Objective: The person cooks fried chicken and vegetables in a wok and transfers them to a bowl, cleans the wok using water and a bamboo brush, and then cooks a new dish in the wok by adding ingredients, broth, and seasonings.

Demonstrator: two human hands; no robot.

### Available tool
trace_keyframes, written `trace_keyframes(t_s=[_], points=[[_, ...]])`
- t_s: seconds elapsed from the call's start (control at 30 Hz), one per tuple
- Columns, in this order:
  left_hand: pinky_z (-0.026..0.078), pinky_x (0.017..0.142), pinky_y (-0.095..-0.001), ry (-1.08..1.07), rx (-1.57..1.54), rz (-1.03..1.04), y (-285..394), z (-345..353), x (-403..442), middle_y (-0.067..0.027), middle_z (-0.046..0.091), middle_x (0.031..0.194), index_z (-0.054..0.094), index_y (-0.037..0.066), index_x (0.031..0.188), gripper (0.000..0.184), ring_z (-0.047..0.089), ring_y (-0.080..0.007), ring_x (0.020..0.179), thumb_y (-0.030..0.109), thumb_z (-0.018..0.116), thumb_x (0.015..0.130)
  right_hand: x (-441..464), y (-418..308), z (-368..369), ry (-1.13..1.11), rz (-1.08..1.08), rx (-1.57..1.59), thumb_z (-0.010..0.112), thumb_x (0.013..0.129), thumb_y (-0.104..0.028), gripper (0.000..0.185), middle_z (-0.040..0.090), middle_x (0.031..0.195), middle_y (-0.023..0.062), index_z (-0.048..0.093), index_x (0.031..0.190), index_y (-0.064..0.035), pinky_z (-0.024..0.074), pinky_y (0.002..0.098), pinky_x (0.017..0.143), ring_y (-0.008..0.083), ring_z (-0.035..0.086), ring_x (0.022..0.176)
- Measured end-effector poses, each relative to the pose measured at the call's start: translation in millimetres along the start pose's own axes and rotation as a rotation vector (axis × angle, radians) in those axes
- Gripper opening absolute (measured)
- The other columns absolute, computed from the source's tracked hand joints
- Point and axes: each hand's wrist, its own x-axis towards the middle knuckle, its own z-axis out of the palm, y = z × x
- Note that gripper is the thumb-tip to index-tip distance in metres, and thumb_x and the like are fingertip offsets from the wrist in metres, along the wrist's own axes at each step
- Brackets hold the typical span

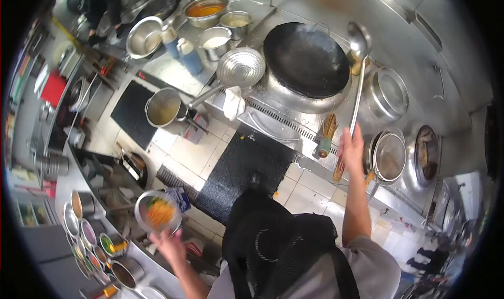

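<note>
Left hand (169,242): lower left of the frame; we note its fingers clamped on the near rim of the metal bowl.
Metal bowl (140,210): held tilted, with orange shredded food (161,213) and some green inside.
Right hand (351,147): right of centre; we record the fingers closed around the ladle near its lower end.
Ladle (359,91): long handle rising from our right hand, its round head beside the wok's right rim.
Small containers (88,230): grouped at lower left, holding foods of several colours.
Bamboo brush (328,135): just left of our right hand, green band near its lower end.
Wok (306,62): upper centre, on the stove, pale haze over its dark interior.
White cloth (233,103): hanging by the stove edge, below the perforated strainer (241,66).
Saucepan (164,108): left of the cloth, cloudy yellowish contents.
Steel table (167,72): upper left of centre; we count two blue bottles (190,59) on it, near a pot of orange liquid (206,10).
Another person (103,2): upper left, dark clothing, partly in view.
</note>
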Motion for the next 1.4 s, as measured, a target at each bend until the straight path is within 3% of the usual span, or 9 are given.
trace_keyframes(t_s=[0.23, 0.27, 0.33, 0.37, 0.4, 0.5, 1.03, 1.33, 1.4], points=[[0.067, 0.069, -0.0372, -0.897, 0.021, -0.053, -77, 373, 69, -0.0160, 0.054, 0.138, 0.039, 0.006, 0.146, 0.055, 0.068, -0.0296, 0.110, 0.000, 0.058, 0.095, -54, 64, -18, 0.183, 0.055, -0.530, 0.062, 0.106, -0.022, 0.056, 0.060, 0.081, 0.0036, 0.046, 0.156, -0.0027, 0.0455, 0.0288, 0.059, 0.0101, 0.050, 0.065], [0.067, 0.069, -0.0375, -0.994, 0.047, 0.012, -87, 420, 75, -0.0171, 0.056, 0.134, 0.042, 0.001, 0.140, 0.047, 0.068, -0.0286, 0.108, -0.002, 0.057, 0.095, -59, 66, -28, 0.195, 0.055, -0.603, 0.065, 0.102, -0.019, 0.055, 0.067, 0.085, 0.0177, 0.049, 0.153, -0.0049, 0.0539, 0.0422, 0.068, 0.0278, 0.064, 0.066], [0.066, 0.068, -0.0335, -1.027, 0.038, 0.149, -103, 506, 68, -0.0148, 0.059, 0.119, 0.046, -0.002, 0.122, 0.027, 0.066, -0.0216, 0.100, -0.002, 0.053, 0.096, -75, 68, -41, 0.239, -0.069, -0.695, 0.064, 0.102, -0.018, 0.055, 0.070, 0.093, 0.0212, 0.049, 0.153, -0.0049, 0.0553, 0.0448, 0.074, 0.0342, 0.069, 0.077], [0.062, 0.074, -0.0364, -1.023, 0.183, 0.266, -117, 543, 73, -0.0133, 0.060, 0.106, 0.048, -0.002, 0.109, 0.020, 0.064, -0.0237, 0.092, -0.006, 0.054, 0.092, -80, 68, -45, 0.251, -0.199, -0.780, 0.064, 0.102, -0.017, 0.055, 0.073, 0.101, 0.0248, 0.049, 0.153, -0.0049, 0.0566, 0.0474, 0.080, 0.0407, 0.074, 0.088], [0.056, 0.085, -0.0416, -0.977, 0.429, 0.757, -140, 583, 91, -0.0163, 0.059, 0.097, 0.049, -0.001, 0.101, 0.021, 0.061, -0.0320, 0.085, -0.010, 0.059, 0.084, -89, 54, -47, 0.242, -0.032, -0.739, 0.066, 0.099, -0.015, 0.055, 0.072, 0.115, 0.0270, 0.052, 0.151, -0.0072, 0.0557, 0.0505, 0.089, 0.0467, 0.070, 0.105], [0.054, 0.091, -0.0494, -0.840, 0.388, 1.255, -127, 656, 61, -0.0189, 0.060, 0.121, 0.053, 0.002, 0.103, 0.033, 0.064, -0.0437, 0.103, -0.007, 0.070, 0.077, -110, 19, -51, 0.270, 0.050, -0.855, 0.068, 0.096, -0.014, 0.055, 0.073, 0.114, 0.0249, 0.055, 0.149, -0.0129, 0.0559, 0.0520, 0.087, 0.0466, 0.070, 0.101], [0.062, 0.071, -0.0495, -1.043, 0.440, 1.553, -112, 738, 37, -0.0120, 0.057, 0.137, 0.056, 0.009, 0.103, 0.034, 0.070, -0.0401, 0.095, -0.004, 0.070, 0.074, -19, -85, -44, 0.262, -0.052, -1.177, 0.073, 0.092, -0.015, 0.059, 0.070, 0.094, 0.0174, 0.058, 0.148, -0.0261, 0.0566, 0.0531, 0.076, 0.0418, 0.070, 0.084], [0.060, 0.076, -0.0546, -0.855, 0.506, 1.320, -123, 742, 48, -0.0169, 0.058, 0.132, 0.054, 0.006, 0.108, 0.034, 0.068, -0.0461, 0.093, 0.000, 0.070, 0.079, 19, -72, -55, 0.222, -0.126, -1.049, 0.074, 0.091, -0.014, 0.053, 0.072, 0.096, 0.0201, 0.064, 0.143, -0.0192, 0.0556, 0.0501, 0.079, 0.0419, 0.070, 0.087], [0.061, 0.076, -0.0519, -0.874, 0.577, 1.012, -133, 727, 94, -0.0220, 0.057, 0.127, 0.050, 0.003, 0.113, 0.034, 0.069, -0.0420, 0.097, -0.002, 0.065, 0.082, 14, -70, -71, 0.130, -0.114, -0.996, 0.074, 0.091, -0.014, 0.051, 0.072, 0.095, 0.0219, 0.066, 0.141, -0.0157, 0.0557, 0.0496, 0.080, 0.0428, 0.070, 0.087]])
